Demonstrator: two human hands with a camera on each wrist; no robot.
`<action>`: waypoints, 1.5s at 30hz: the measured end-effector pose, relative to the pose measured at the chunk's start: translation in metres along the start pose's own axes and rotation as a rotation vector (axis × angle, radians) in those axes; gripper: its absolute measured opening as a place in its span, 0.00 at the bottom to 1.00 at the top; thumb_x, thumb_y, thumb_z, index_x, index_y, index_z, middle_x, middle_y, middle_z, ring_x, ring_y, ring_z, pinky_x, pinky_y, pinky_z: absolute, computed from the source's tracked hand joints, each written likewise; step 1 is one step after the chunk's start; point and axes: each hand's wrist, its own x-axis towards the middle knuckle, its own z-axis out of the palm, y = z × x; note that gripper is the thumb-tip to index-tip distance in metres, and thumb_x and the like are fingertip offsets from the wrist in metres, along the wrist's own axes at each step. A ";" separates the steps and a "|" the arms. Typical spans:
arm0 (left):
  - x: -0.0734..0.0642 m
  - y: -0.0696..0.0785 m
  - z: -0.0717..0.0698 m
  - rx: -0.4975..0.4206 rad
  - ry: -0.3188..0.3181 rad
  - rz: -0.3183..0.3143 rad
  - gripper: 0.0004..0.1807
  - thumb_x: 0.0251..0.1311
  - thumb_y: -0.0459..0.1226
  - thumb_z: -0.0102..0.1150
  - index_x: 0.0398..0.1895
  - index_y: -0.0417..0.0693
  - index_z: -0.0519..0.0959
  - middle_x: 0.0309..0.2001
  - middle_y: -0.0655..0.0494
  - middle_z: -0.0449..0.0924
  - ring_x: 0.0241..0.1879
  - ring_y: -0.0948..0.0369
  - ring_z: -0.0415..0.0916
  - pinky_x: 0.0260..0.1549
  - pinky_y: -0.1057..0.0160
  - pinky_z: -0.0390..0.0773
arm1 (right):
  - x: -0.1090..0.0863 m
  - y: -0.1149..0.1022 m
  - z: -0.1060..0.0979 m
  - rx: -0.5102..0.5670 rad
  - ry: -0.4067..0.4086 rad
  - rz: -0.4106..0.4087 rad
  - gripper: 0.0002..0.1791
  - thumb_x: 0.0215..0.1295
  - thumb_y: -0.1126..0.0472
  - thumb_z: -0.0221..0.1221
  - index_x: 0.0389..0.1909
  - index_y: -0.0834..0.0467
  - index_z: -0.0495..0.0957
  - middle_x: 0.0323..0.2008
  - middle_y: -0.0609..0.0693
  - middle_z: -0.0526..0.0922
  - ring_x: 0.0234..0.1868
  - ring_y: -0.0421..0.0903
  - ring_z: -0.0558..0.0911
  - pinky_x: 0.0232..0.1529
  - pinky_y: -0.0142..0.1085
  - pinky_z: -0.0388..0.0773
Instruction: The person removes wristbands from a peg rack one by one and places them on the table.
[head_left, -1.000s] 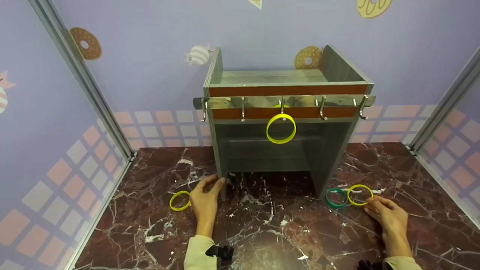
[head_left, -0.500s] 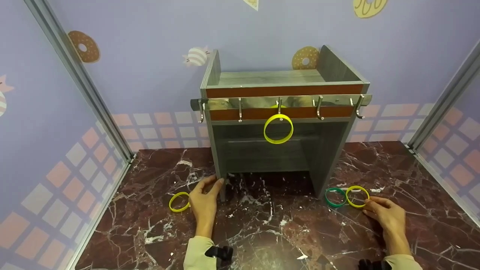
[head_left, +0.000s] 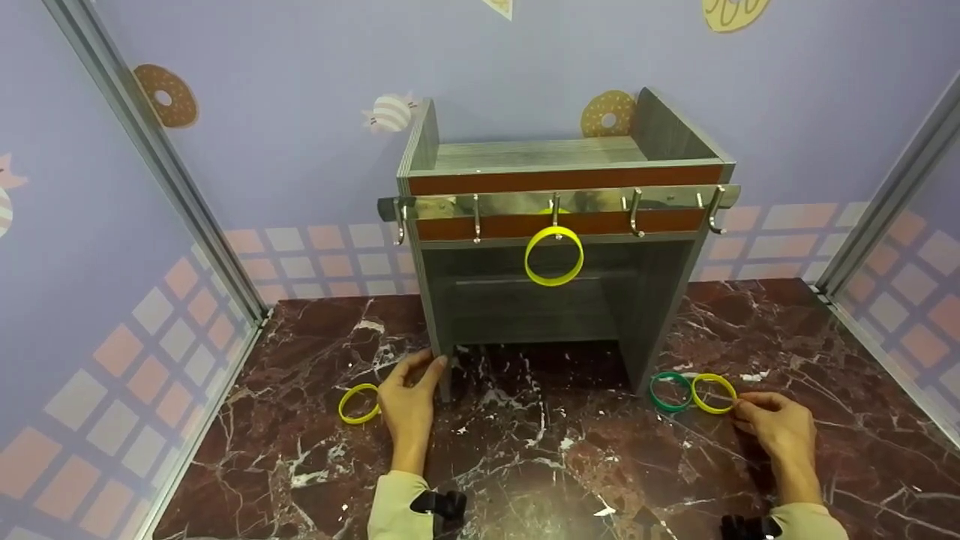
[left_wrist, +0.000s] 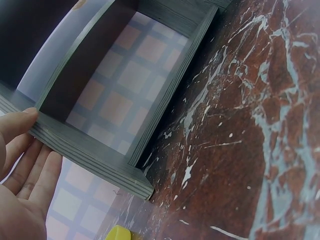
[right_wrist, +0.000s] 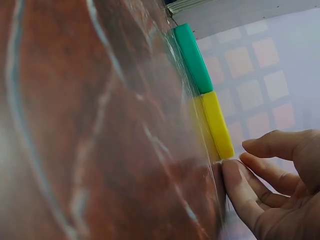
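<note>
My left hand (head_left: 409,397) grips the lower front edge of the left side panel of a grey wooden shelf (head_left: 656,300), thumb on the inner face and fingers on the outer. In the left wrist view the panel (left_wrist: 95,152) runs between thumb and fingers. My right hand (head_left: 780,431) is at the near right of a yellow ring (head_left: 714,411), fingertips right at its rim and slightly parted. That ring lies flat, side by side with a green ring (head_left: 670,409). In the right wrist view the yellow ring (right_wrist: 219,127) sits end to end with the green ring (right_wrist: 194,57).
A metal hook rail (head_left: 525,204) crosses the shelf's front, and another yellow ring (head_left: 553,283) hangs from its middle hook. One more yellow ring (head_left: 358,420) lies left of my left hand. Patterned walls border the marbled table (head_left: 540,480) at the back and sides.
The yellow ring by my right hand has shifted slightly left, up against the green ring. The right fingers have since drawn back a little to the right. My left hand keeps its hold.
</note>
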 end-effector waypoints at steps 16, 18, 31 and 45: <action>0.018 -0.042 0.002 0.010 0.015 -0.009 0.11 0.59 0.32 0.79 0.44 0.39 0.90 0.41 0.46 0.90 0.39 0.53 0.87 0.34 0.73 0.80 | -0.003 -0.020 -0.004 0.001 0.024 -0.050 0.20 0.73 0.67 0.66 0.59 0.76 0.79 0.34 0.43 0.88 0.30 0.36 0.88 0.37 0.31 0.86; 0.018 -0.043 0.001 0.009 0.007 -0.007 0.11 0.59 0.33 0.80 0.44 0.40 0.91 0.40 0.48 0.90 0.38 0.55 0.87 0.34 0.72 0.81 | -0.004 -0.022 -0.004 -0.010 0.028 -0.062 0.21 0.74 0.65 0.66 0.60 0.75 0.79 0.35 0.43 0.88 0.31 0.36 0.88 0.37 0.31 0.86; 0.016 -0.042 -0.002 0.032 -0.010 -0.002 0.11 0.60 0.35 0.80 0.44 0.42 0.91 0.40 0.49 0.90 0.37 0.58 0.87 0.34 0.71 0.82 | -0.024 -0.043 0.012 -0.157 0.119 -0.223 0.20 0.75 0.55 0.67 0.57 0.66 0.84 0.41 0.49 0.89 0.34 0.32 0.84 0.34 0.24 0.79; 0.005 -0.017 0.001 0.023 0.002 0.019 0.10 0.60 0.28 0.77 0.44 0.35 0.89 0.40 0.42 0.90 0.35 0.56 0.87 0.32 0.73 0.80 | -0.059 -0.093 0.055 0.070 0.022 -0.400 0.15 0.73 0.63 0.68 0.55 0.66 0.86 0.45 0.53 0.90 0.38 0.36 0.88 0.42 0.27 0.83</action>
